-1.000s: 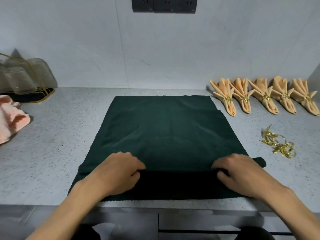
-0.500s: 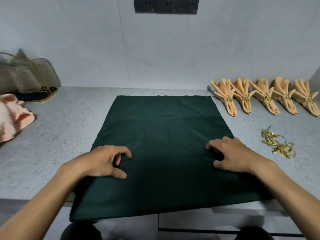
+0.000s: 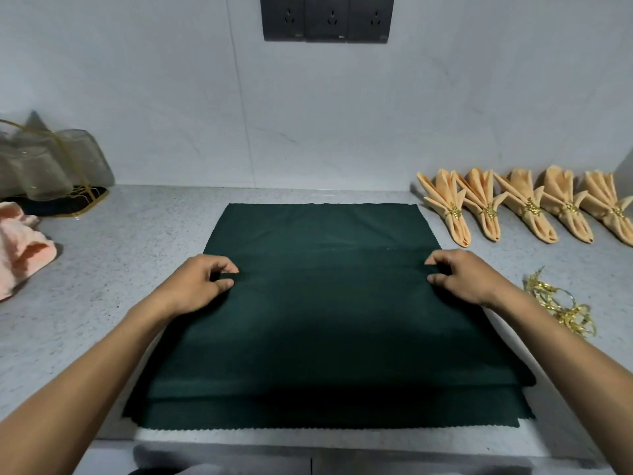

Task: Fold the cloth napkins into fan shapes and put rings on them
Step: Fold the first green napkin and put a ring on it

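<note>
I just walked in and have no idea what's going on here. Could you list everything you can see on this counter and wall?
green napkin: one, dark green, centre of the counter, partly folded
folded napkins: five, peach, ringed in gold, row at far right
loose rings: small pile, gold, right of the green napkin
cloth: one, pink, far left
glasses: several, clear, on a gold rack, back left
sockets: three, black, on the wall
left hand: pinching the napkin's left edge
right hand: pinching its right edge

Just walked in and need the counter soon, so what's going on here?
A person is pleating a dark green cloth napkin on the speckled grey counter. The left hand and right hand each pinch a fold at its side edges. Five peach fan-folded napkins with rings lie at the right, near loose gold rings.
</note>
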The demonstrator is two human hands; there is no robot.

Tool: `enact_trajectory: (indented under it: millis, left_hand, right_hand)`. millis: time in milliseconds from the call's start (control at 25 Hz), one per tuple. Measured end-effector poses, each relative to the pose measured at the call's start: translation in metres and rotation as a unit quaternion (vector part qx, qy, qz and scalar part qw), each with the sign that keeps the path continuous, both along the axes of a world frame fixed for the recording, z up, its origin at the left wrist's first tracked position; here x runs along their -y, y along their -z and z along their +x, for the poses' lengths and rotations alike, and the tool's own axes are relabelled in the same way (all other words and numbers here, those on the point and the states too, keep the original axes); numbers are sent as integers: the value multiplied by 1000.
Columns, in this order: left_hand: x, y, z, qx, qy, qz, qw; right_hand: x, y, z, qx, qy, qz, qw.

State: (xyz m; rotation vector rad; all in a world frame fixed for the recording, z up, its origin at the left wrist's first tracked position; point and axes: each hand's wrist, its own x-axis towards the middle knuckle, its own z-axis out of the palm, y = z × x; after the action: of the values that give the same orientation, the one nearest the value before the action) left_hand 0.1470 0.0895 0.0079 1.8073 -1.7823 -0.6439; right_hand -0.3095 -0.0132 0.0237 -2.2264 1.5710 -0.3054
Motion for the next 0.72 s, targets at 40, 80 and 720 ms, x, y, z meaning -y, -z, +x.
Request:
enact_trajectory:
  millis: [40, 80, 720]
  left_hand:
    - [11, 1, 1, -1, -19, -10, 1000]
    - [21, 0, 0, 8, -36, -15, 999]
    - [-108, 7, -102, 310, 209, -31, 927]
  right_hand:
    - [14, 3, 4, -2, 9, -9, 1000]
    - [27, 6, 10, -5, 17, -17, 1000]
    - [-143, 4, 24, -211, -194, -114, 951]
